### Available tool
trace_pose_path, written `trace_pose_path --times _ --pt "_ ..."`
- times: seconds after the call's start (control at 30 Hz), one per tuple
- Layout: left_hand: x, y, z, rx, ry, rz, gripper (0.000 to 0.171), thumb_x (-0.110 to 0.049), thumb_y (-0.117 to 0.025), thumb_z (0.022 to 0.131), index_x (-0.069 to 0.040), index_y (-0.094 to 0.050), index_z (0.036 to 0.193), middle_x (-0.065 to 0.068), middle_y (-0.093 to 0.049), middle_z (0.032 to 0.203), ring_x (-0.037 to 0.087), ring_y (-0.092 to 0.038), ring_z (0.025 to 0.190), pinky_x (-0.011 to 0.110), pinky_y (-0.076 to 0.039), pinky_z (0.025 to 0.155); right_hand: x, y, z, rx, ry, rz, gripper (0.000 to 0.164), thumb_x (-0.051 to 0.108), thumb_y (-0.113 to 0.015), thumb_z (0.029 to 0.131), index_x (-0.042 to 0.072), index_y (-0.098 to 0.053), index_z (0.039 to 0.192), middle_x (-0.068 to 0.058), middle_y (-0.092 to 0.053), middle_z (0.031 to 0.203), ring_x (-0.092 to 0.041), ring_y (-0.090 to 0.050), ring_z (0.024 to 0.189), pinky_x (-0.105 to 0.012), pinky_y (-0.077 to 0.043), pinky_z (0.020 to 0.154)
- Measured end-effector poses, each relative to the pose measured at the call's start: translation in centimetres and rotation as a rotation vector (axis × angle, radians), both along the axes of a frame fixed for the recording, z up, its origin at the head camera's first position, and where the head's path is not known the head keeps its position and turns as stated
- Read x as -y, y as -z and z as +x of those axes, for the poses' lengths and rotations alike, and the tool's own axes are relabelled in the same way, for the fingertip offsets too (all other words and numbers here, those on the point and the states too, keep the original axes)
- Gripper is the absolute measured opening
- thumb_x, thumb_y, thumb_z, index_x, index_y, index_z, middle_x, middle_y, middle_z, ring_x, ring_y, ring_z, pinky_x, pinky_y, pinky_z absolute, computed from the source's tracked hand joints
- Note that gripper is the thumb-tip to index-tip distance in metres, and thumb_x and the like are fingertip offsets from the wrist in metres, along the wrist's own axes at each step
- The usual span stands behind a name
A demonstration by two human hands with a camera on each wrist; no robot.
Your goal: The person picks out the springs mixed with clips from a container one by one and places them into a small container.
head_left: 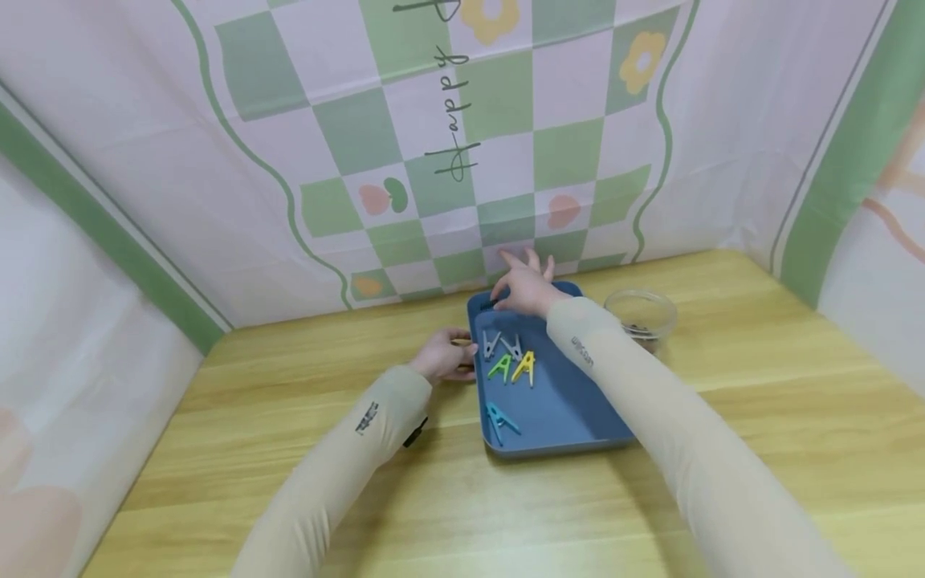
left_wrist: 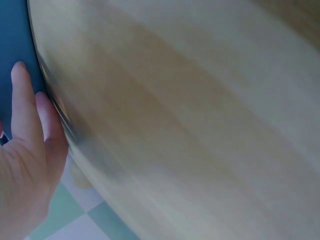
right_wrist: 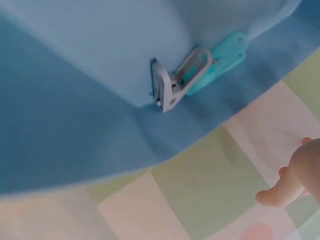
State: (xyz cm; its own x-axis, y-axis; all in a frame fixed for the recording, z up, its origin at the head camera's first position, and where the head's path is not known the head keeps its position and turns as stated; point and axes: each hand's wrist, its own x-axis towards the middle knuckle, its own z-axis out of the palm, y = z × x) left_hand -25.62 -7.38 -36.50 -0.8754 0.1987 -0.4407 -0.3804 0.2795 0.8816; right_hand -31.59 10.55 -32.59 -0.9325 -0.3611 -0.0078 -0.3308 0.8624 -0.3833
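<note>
A blue tray (head_left: 571, 417) lies on the table, with gray, green, yellow and teal clothespins in its left part, among them a yellow clothespin (head_left: 525, 368) and a teal clothespin (head_left: 501, 421). My left hand (head_left: 444, 356) touches the tray's left side; its fingers (left_wrist: 26, 107) lie fairly straight against the blue wall. Over the far left corner, my right hand (head_left: 527, 289) pinches a small dark piece (head_left: 489, 305), other fingers raised. In the right wrist view, a silver nail clipper (right_wrist: 172, 82) lies against a teal clipper (right_wrist: 225, 57) inside the tray.
A clear round bowl (head_left: 641, 313) with small dark things in it stands right of the tray, partly behind my right sleeve (head_left: 650, 401). Checkered cloth (head_left: 433, 160) hangs behind the wooden table (head_left: 289, 385), and more cloth hangs at both sides.
</note>
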Motion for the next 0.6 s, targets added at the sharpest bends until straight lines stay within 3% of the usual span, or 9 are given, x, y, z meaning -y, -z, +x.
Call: trace_pose_path --times 0.6 --pt "-0.2 0.0 0.4 -0.016 -0.004 0.003 0.041 -0.008 -0.05 0.098 0.0 -0.042 0.137 0.018 -0.059 0.109 0.021 -0.063 0.09 0.032 -0.059 0.074 -1.8 -4.2 1.5 -0.1 -0.018 -0.064 0.017 0.022 -0.074 0.083 0.015 -0.075 0.098 -0.008 -0.008 0.16 -0.043 0.01 0.142 -0.068 0.013 0.107"
